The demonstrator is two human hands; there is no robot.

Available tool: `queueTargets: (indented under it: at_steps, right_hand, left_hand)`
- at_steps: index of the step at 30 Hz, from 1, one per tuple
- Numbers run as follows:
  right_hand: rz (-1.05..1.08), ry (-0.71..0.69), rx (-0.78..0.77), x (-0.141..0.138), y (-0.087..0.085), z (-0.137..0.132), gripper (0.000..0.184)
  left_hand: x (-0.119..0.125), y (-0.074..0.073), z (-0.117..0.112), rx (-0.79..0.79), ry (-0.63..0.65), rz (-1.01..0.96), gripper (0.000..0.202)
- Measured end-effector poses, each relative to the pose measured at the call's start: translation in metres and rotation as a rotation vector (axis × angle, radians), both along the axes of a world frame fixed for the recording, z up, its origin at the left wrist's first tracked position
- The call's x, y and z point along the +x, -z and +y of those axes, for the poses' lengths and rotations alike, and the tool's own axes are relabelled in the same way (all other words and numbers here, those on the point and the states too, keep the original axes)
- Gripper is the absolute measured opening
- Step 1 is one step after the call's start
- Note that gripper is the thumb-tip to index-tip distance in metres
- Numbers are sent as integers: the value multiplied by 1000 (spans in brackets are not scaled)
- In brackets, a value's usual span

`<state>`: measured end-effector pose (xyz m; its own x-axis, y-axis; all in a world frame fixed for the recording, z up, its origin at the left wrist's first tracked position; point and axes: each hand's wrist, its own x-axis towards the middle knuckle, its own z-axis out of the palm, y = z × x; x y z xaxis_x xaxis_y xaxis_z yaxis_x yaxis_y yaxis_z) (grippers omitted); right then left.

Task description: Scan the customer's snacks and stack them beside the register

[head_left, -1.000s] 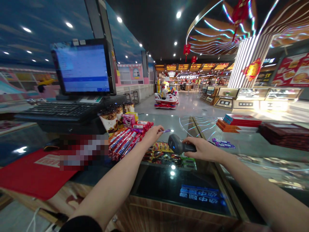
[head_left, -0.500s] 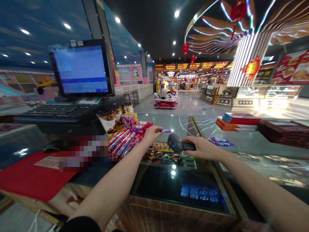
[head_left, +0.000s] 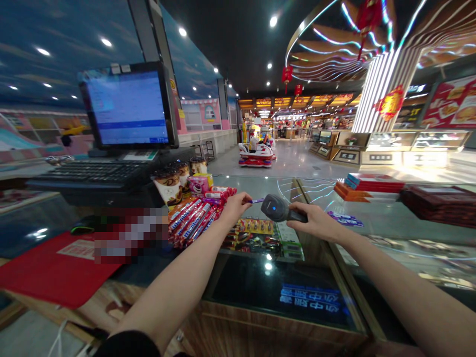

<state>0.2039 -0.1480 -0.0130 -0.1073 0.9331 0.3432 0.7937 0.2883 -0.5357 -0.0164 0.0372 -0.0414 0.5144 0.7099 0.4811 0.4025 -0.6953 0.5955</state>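
Observation:
Between the thumb and fingers of my left hand (head_left: 235, 209) is the end of a thin purple candy packet (head_left: 257, 201), held above the glass counter. My right hand (head_left: 314, 221) is wrapped round the handle of a dark grey barcode scanner (head_left: 274, 208), whose head lies close to the packet's free end; whether they touch I cannot tell. Left of my left hand lies a pile of Mentos rolls (head_left: 191, 221) in red and orange wrappers. A few more purple packets (head_left: 345, 218) rest on the glass beyond my right hand.
A monitor (head_left: 128, 106) and a keyboard (head_left: 92, 171) stand at the left, with paper cups (head_left: 169, 187) beside them. A red mat (head_left: 48, 275) covers the near left counter. Red boxes (head_left: 374, 184) and dark brown packs (head_left: 439, 202) are stacked at the right. Goods show under the glass.
The scanner's head has turned and risen slightly, and now sits nearer the packet's end. The packet is tilted a little differently in my left hand. Both grips stay the same.

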Motion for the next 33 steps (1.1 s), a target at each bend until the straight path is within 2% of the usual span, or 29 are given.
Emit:
queueTargets:
  at_steps: [5,9,15,25,33]
  right_hand:
    - [5,-28,-9,4,2,1,35]
    - [33,-38,5,6,0,0,33]
    - [52,-40,13,6,-1,-1,31]
    - [67,-55,0,5,-2,-2,29]
    - [58,-40,8,8,1,0,33]
  left_hand:
    - [2,-3,-3,70,40,-40,11]
    - [4,-8,-9,85,94,-94,13]
    - [5,-13,-18,91,111,-188,11]
    - [5,-12,-15,93,108,-194,10]
    - [6,-10,-12,61,54,-207,10]
